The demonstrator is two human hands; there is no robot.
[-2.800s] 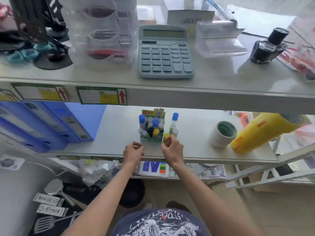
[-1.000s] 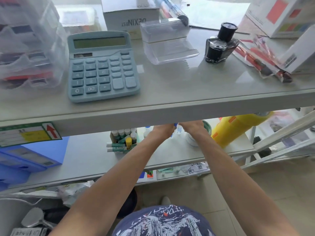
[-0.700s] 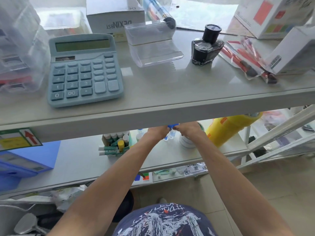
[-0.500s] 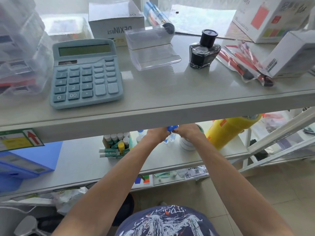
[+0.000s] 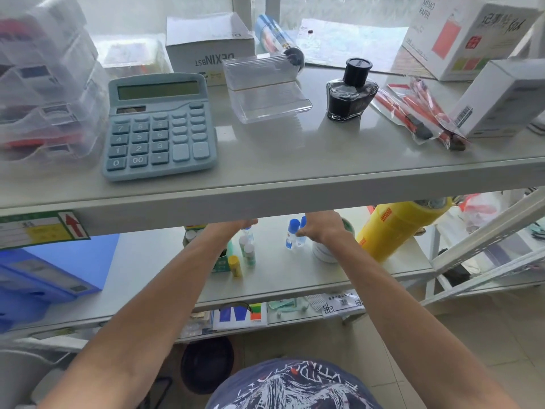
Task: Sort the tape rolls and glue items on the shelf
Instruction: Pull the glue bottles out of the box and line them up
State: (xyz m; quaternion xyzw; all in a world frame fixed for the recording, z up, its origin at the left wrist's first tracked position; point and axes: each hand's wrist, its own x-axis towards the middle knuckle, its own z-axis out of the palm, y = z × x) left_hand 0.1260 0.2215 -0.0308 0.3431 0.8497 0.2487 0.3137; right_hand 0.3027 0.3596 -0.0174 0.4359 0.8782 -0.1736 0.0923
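On the lower shelf [image 5: 153, 278], my right hand [image 5: 323, 228] grips two blue-capped glue bottles [image 5: 293, 236] held upright just above the surface. My left hand [image 5: 231, 227] reaches under the upper shelf edge, fingertips at the top of a clear glue bottle [image 5: 248, 231]; the edge hides the grip. White-capped glue sticks [image 5: 249, 252] and a yellow one [image 5: 235, 264] stand beside a green box [image 5: 221, 262]. A white tape roll [image 5: 323, 255] sits under my right wrist, with a large yellow roll [image 5: 395, 231] lying to its right.
The upper shelf [image 5: 280, 196] carries a blue calculator [image 5: 159, 128], clear drawers [image 5: 44, 84], a clear stand [image 5: 265, 93], an ink bottle [image 5: 351, 93], packed red pens [image 5: 418, 116] and boxes. Blue folders [image 5: 44, 276] lie at the lower shelf's left.
My hands, close together on a blue-capped bottle half a second ago, have come apart. The right hand now has two blue-capped bottles further right; the left has drawn back toward the glue box.
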